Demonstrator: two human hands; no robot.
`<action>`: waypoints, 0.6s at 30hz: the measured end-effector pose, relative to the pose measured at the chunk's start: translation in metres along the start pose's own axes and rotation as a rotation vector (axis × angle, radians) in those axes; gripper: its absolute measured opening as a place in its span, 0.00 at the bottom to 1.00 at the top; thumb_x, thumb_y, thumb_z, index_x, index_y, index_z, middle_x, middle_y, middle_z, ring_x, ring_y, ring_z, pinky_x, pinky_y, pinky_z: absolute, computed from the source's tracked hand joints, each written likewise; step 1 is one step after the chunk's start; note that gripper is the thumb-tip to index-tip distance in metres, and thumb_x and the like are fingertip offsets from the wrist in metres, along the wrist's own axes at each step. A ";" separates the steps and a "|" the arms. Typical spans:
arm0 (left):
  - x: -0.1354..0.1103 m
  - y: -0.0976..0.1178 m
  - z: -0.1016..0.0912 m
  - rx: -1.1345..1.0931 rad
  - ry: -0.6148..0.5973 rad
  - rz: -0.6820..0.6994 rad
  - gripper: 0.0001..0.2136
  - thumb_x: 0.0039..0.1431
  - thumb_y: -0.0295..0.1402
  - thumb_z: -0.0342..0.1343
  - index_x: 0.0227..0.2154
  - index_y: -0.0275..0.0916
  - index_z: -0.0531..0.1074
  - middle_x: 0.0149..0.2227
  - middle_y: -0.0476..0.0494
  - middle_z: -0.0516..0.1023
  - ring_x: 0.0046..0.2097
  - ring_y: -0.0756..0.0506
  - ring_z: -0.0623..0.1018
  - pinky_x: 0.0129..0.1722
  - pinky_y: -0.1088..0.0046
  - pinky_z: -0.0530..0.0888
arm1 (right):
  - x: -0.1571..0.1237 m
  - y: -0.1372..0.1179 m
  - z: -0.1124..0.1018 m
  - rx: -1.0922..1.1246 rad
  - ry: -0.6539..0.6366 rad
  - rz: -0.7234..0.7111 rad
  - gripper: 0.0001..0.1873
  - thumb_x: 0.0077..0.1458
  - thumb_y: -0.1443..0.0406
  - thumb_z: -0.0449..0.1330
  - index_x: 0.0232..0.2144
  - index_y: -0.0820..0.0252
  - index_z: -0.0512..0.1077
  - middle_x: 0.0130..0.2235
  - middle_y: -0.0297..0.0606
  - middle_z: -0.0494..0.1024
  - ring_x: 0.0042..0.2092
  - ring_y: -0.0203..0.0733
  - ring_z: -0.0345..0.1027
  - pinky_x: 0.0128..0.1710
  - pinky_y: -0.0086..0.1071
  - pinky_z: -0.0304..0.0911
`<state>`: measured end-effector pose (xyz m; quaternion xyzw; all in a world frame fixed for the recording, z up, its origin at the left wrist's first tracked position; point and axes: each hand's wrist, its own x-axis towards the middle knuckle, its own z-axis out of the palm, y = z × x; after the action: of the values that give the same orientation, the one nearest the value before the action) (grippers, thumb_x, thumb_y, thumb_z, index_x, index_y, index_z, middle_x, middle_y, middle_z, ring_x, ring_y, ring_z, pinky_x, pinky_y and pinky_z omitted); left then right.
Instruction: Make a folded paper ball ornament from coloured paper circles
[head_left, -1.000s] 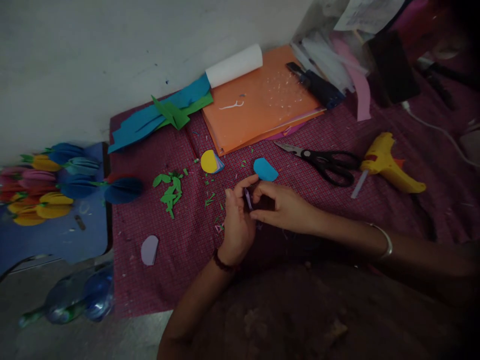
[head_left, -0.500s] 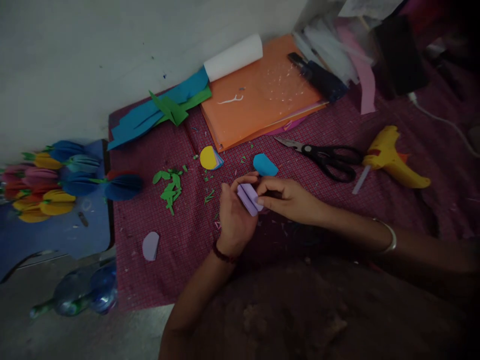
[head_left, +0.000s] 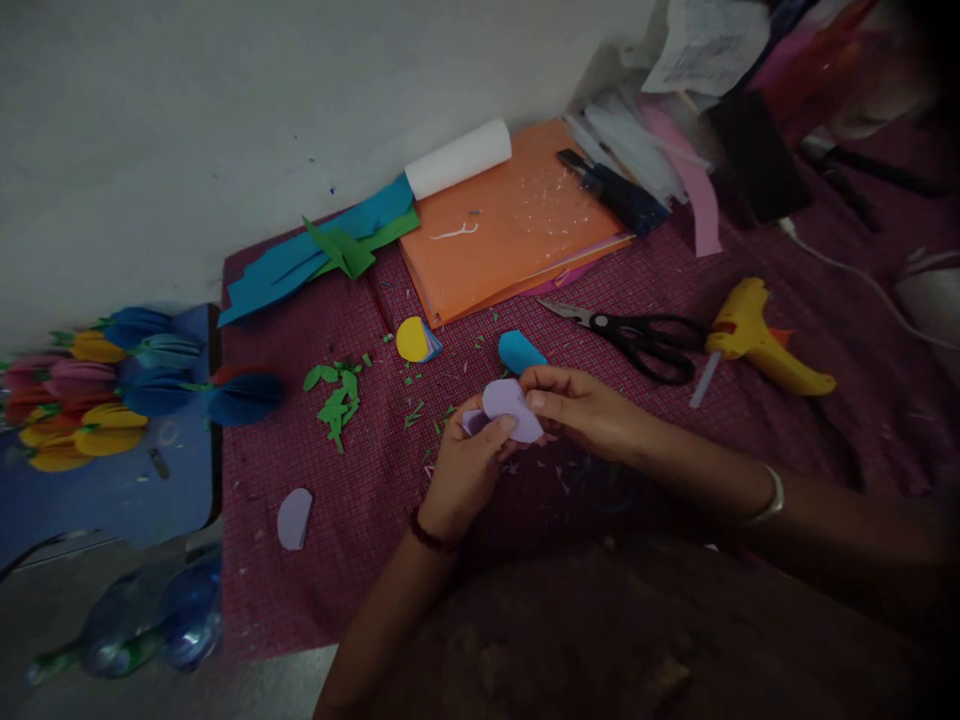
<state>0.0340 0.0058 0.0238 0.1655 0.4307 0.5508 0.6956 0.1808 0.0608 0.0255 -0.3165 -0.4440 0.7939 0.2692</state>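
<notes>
Folded lilac paper pieces (head_left: 513,408) are held between my two hands above the near part of the table. My left hand (head_left: 469,465) is closed on them, its thumb pressed flat over the face of the paper. The fingers of my right hand (head_left: 574,405) pinch the right edge of the same paper. Just beyond the hands lies a folded blue paper piece (head_left: 521,352). A stack of round paper pieces with yellow on top (head_left: 412,340) sits farther left. One more lilac half-round piece (head_left: 295,519) lies alone near the table's left side.
Black-handled scissors (head_left: 637,335) and a yellow glue gun (head_left: 765,335) lie to the right. Orange sheets (head_left: 510,240) with a white roll (head_left: 459,158) stand at the back. Green paper scraps (head_left: 337,400) are at left, beside paper ornaments (head_left: 112,420) on a blue surface.
The lilac paper has turned to show a broad rounded face. My left hand has rolled over so its thumb now lies on the paper. The camera view has shifted slightly.
</notes>
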 end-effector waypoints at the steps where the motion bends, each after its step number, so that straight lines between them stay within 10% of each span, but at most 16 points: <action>1: 0.000 0.000 0.000 -0.010 -0.003 -0.008 0.13 0.41 0.32 0.70 0.30 0.36 0.74 0.24 0.53 0.74 0.24 0.56 0.70 0.24 0.81 0.67 | 0.001 0.002 0.000 0.037 0.005 0.015 0.19 0.51 0.50 0.63 0.30 0.60 0.67 0.22 0.27 0.67 0.22 0.27 0.57 0.20 0.23 0.48; 9: 0.001 -0.005 -0.005 0.002 -0.028 -0.028 0.15 0.39 0.33 0.71 0.29 0.37 0.73 0.23 0.54 0.72 0.24 0.55 0.70 0.26 0.79 0.68 | 0.001 0.001 0.003 0.136 -0.020 0.017 0.20 0.46 0.52 0.67 0.30 0.60 0.67 0.25 0.27 0.69 0.24 0.28 0.61 0.25 0.23 0.58; 18: -0.004 -0.003 0.008 -0.096 -0.069 0.009 0.29 0.40 0.35 0.71 0.47 0.44 0.69 0.39 0.50 0.74 0.37 0.52 0.75 0.37 0.76 0.73 | -0.010 -0.012 0.005 -0.953 0.238 -0.382 0.03 0.56 0.68 0.56 0.29 0.60 0.65 0.25 0.30 0.69 0.26 0.32 0.61 0.26 0.27 0.54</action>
<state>0.0420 0.0033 0.0273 0.1527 0.3789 0.5679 0.7146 0.1852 0.0564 0.0410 -0.4050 -0.7719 0.3993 0.2841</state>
